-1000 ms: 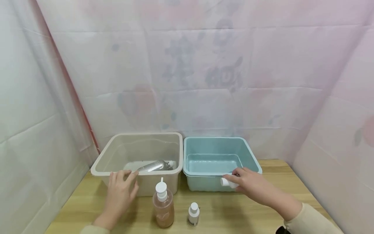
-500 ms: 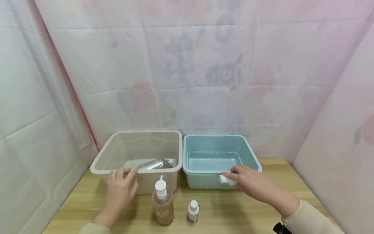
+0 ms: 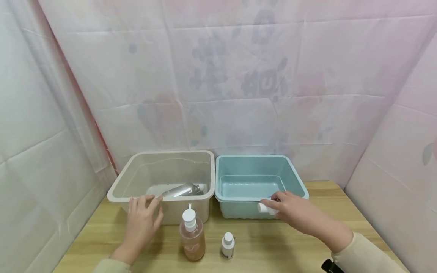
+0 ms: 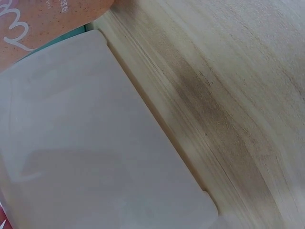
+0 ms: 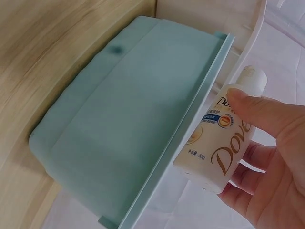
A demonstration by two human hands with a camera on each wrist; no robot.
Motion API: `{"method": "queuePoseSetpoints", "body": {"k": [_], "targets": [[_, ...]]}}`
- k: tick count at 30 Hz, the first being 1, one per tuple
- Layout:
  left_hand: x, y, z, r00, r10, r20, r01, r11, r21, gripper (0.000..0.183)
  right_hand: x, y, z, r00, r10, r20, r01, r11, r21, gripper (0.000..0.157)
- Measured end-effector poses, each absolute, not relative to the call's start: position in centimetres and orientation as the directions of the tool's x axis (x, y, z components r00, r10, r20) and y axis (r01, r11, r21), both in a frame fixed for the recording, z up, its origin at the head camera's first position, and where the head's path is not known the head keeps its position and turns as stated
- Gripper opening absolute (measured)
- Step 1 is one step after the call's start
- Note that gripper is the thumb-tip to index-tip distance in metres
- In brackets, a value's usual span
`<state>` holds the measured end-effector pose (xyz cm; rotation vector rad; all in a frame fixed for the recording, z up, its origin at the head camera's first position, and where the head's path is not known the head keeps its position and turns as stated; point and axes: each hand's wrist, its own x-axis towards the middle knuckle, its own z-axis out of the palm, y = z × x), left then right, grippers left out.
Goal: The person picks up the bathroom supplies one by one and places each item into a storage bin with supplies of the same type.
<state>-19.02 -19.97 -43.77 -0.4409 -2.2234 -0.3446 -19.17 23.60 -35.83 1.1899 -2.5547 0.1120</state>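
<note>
My right hand [image 3: 298,212] holds a small white Dove bottle [image 5: 219,136] on its side, thumb across the label and fingers behind it. The white cap points left in the head view. The bottle is at the front rim of the blue basin [image 3: 225,208]. My left hand [image 3: 141,220] rests with loosely bent fingers at the front rim of the beige basin [image 3: 170,214]; no part of it shows in the left wrist view. A clear bottle with a white cap [image 3: 184,189] lies inside the beige basin.
A pump bottle [image 3: 192,242] of orange-brown liquid stands on the wooden table [image 3: 269,250], before the beige basin. To its right is a small white bottle [image 3: 227,245], upright. Patterned curtains [image 3: 239,76] enclose the back and sides.
The head view has tilted slightly, shifting the whole scene a little up. Both hands hold nearly the same places, the Dove bottle staying in the right hand.
</note>
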Motion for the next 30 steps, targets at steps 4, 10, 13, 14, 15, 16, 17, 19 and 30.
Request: {"method": "queuePoseSetpoints", "body": {"k": [4, 10, 13, 14, 15, 16, 17, 19, 30], "targets": [[-19.0, -19.8, -43.7, -0.596, 0.206, 0.776, 0.432, 0.897, 0.094, 0.034, -18.8, 23.8, -36.0, -0.589, -0.738, 0.329, -0.765, 0.641, 0.070, 0.055], [-20.2, -19.3, -42.9, -0.585, 0.228, 0.778, 0.451, 0.889, 0.079, 0.033, -19.0, 24.5, -35.1, -0.611, -0.709, 0.353, -0.728, 0.678, 0.101, 0.057], [-20.2, -19.4, -42.8, -0.570, 0.219, 0.792, 0.451, 0.889, 0.078, 0.032, -19.1, 24.6, -34.8, -0.614, -0.715, 0.334, -0.732, 0.674, 0.097, 0.056], [-20.1, -19.5, -42.8, -0.568, 0.217, 0.794, 0.449, 0.890, 0.078, 0.032, -19.1, 24.6, -34.8, -0.614, -0.717, 0.329, -0.734, 0.672, 0.097, 0.056], [-20.0, -19.5, -42.8, -0.568, 0.217, 0.794, 0.448, 0.891, 0.077, 0.032, -19.1, 24.6, -34.8, -0.612, -0.721, 0.325, -0.737, 0.669, 0.095, 0.056], [-19.8, -19.6, -42.9, -0.572, 0.217, 0.791, 0.445, 0.892, 0.078, 0.033, -19.1, 24.5, -34.8, -0.613, -0.722, 0.321, -0.738, 0.668, 0.093, 0.056], [-19.6, -19.7, -42.9, -0.578, 0.217, 0.787, 0.444, 0.893, 0.080, 0.033, -19.1, 24.4, -34.8, -0.612, -0.724, 0.317, -0.742, 0.665, 0.088, 0.056], [-19.2, -19.7, -43.0, -0.587, 0.219, 0.780, 0.441, 0.894, 0.080, 0.034, -19.1, 24.3, -34.8, -0.610, -0.729, 0.310, -0.746, 0.661, 0.086, 0.055], [-18.5, -19.8, -43.8, -0.584, 0.198, 0.787, 0.424, 0.902, 0.087, 0.039, -19.4, 23.9, -35.2, -0.597, -0.742, 0.305, -0.763, 0.643, 0.071, 0.053]]}}
